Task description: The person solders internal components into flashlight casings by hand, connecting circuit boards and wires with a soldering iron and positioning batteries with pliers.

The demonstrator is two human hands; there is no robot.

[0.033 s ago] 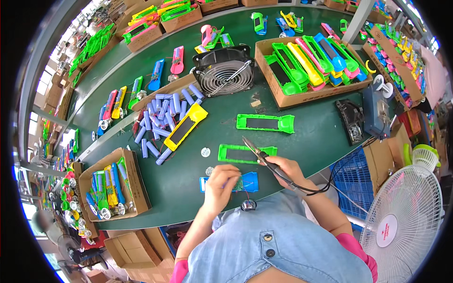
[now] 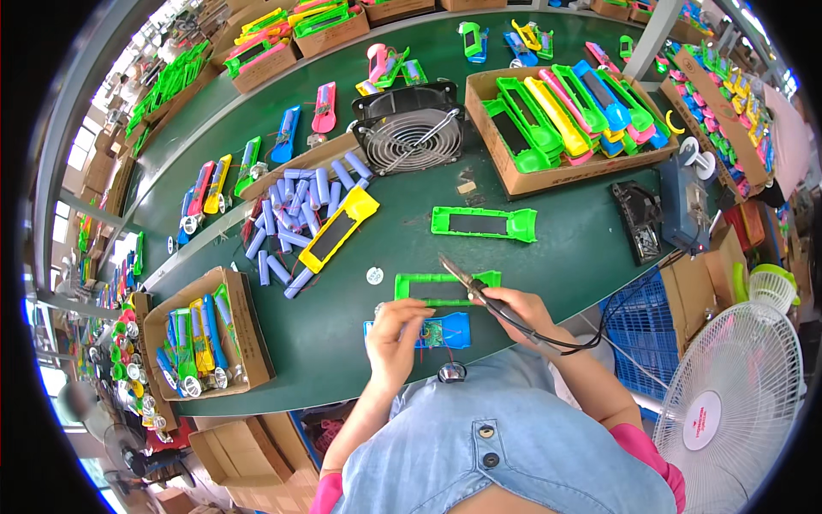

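Note:
My right hand [image 2: 524, 313] grips a soldering iron [image 2: 495, 303] like a pen, its metal tip pointing up and left over a green plastic casing [image 2: 404, 289] with a dark panel. Just left of it, my left hand [image 2: 394, 341] is pinched, thumb against fingers; whatever it holds is too small to make out. Beneath that hand lies a blue casing [image 2: 461, 331], partly covered, with a small green circuit board [image 2: 435, 332] and thin wires on it. A round lamp head [image 2: 451, 372] rests at the table edge below the blue casing.
Farther off lie another green casing [image 2: 519, 224], a yellow casing [image 2: 363, 206] and a heap of lilac battery cells [image 2: 295, 199]. A black fan [image 2: 411, 137] stands behind. Cardboard boxes of parts flank the table: left [image 2: 257, 347], far right [image 2: 548, 178]. The iron's cord runs right.
My left hand has lifted slightly, and more of the circuit board shows. The nearer green casing sits slightly closer to me. My right hand and the soldering iron are almost unmoved.

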